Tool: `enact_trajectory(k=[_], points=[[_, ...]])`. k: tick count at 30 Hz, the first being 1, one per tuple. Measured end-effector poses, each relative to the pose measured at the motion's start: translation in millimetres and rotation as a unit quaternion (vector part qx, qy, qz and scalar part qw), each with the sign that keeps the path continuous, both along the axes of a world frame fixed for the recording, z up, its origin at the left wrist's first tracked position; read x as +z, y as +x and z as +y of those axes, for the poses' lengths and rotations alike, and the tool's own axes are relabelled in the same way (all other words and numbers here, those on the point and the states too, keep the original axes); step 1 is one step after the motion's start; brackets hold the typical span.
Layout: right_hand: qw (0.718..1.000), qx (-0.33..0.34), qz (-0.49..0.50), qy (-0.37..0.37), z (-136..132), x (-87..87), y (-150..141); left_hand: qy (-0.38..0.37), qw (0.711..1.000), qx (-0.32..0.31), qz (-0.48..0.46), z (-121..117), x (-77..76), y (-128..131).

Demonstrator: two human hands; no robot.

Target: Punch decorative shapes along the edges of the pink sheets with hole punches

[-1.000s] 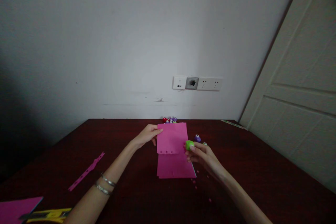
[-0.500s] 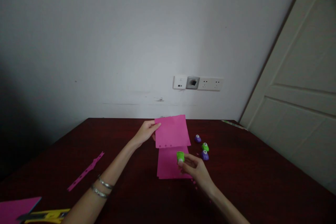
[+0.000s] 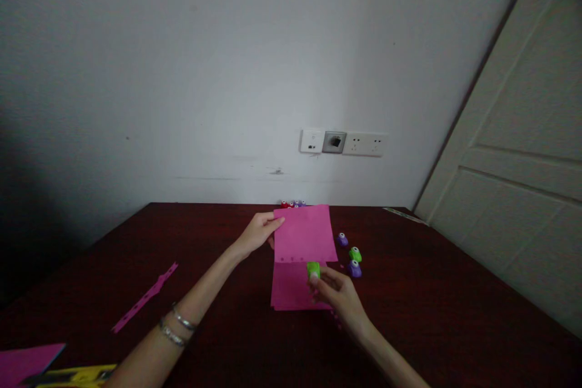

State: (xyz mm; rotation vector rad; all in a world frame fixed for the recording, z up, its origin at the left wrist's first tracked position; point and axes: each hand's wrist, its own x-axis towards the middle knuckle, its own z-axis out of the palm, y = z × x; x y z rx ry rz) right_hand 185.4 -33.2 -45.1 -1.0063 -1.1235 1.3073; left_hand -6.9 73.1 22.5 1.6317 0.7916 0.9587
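Note:
My left hand point(image 3: 260, 234) grips the left edge of a pink paper sheet point(image 3: 305, 233), holding it up with thumb in front. A row of small punched marks runs along the sheet's lower edge. In my right hand point(image 3: 341, 297), thumb and fingers are closed on a small green craft punch point(image 3: 313, 270), just below that edge. Beneath lie more pink sheets point(image 3: 295, 291), flat on the table, partly covered by the raised sheet and my right hand. Tiny pink paper bits point(image 3: 336, 317) are scattered by my right hand.
Right of the paper stand two purple punches point(image 3: 354, 268) and another green punch point(image 3: 355, 253). Several red and purple punches point(image 3: 293, 204) line the wall. On the left lie a punched pink strip point(image 3: 144, 299), a yellow cutter point(image 3: 77, 376) and pink paper point(image 3: 27, 361).
My left hand has moved the raised sheet slightly right and down, uncovering the row of punches at the wall. My right hand with the green punch has hardly moved.

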Motion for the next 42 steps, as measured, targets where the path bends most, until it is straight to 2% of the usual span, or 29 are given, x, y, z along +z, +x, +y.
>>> enact_trajectory(k=[9,26,42], points=[[1.000,0.003,0.012,0.005,-0.3,0.7,0.0,-0.013,1.000,0.011,-0.016,-1.8,1.7,-0.5],[0.999,0.000,0.032,0.004,-0.8,0.0,-0.9,-0.024,0.999,-0.019,-0.017,0.0,-2.8,0.9],[0.995,-0.056,0.082,-0.031,-3.5,6.5,-5.7,-0.026,0.999,-0.022,-0.014,-7.7,-1.2,6.6]])
